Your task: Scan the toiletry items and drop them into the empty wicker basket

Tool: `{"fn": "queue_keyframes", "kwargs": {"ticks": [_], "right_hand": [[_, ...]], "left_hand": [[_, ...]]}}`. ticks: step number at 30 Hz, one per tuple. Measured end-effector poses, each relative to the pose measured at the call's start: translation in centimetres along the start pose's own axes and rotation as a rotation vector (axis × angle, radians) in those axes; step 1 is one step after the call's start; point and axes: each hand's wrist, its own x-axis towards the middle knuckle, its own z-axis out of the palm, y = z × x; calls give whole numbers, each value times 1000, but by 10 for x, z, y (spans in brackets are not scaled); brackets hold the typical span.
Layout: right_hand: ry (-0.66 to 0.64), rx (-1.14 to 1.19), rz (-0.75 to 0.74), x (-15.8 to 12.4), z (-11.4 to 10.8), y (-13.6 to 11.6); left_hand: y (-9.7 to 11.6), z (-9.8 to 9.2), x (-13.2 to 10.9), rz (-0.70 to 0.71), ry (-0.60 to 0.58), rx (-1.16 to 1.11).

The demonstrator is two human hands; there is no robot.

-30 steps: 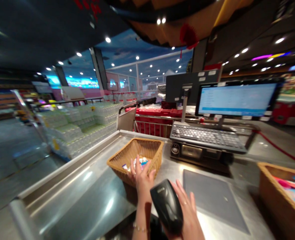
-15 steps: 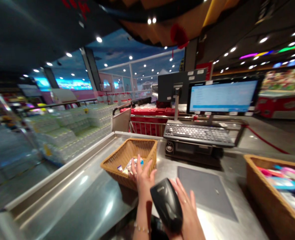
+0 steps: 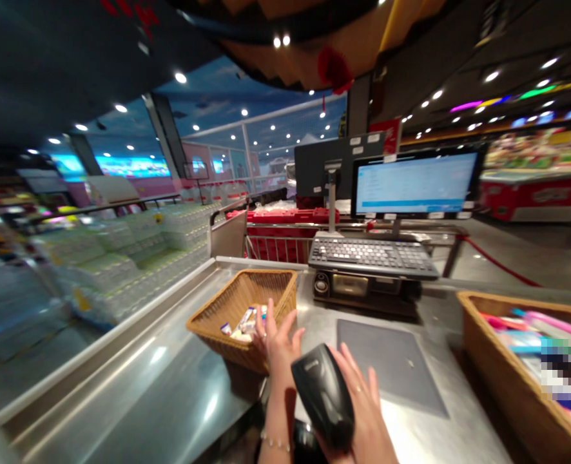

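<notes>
My right hand [image 3: 365, 412] grips a black handheld barcode scanner [image 3: 323, 393], held low over the steel checkout counter [image 3: 169, 386]. My left hand [image 3: 278, 341] is open with fingers spread, at the near rim of a wicker basket [image 3: 227, 306]. The basket holds several small wrapped packets [image 3: 247, 321]. My left fingers are at the basket's edge, close to the packets; I cannot tell if they touch them.
A keyboard [image 3: 370, 254] and a lit monitor [image 3: 414, 187] stand behind a grey scan pad [image 3: 387, 361]. A second wicker basket [image 3: 503, 380] with colourful packs sits at the right. Stacked bottled water [image 3: 116, 251] and red shopping carts [image 3: 285, 235] lie beyond the counter.
The view has swung to the right, so everything has shifted left in frame. My left hand has drawn back slightly from inside the basket to its near rim. The scanner stays in my right hand.
</notes>
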Motion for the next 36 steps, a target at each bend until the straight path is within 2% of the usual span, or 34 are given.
{"fn": "queue_keyframes", "kwargs": {"ticks": [18,28,36], "right_hand": [[76,-7,53,-6,-18,11],[100,4,77,-8,-28,18],[120,29,103,-9,-33,19]], "left_hand": [[29,12,-4,87,-26,21],[52,13,-4,69,-62,30],[61,14,-5,76,-78,41]]}}
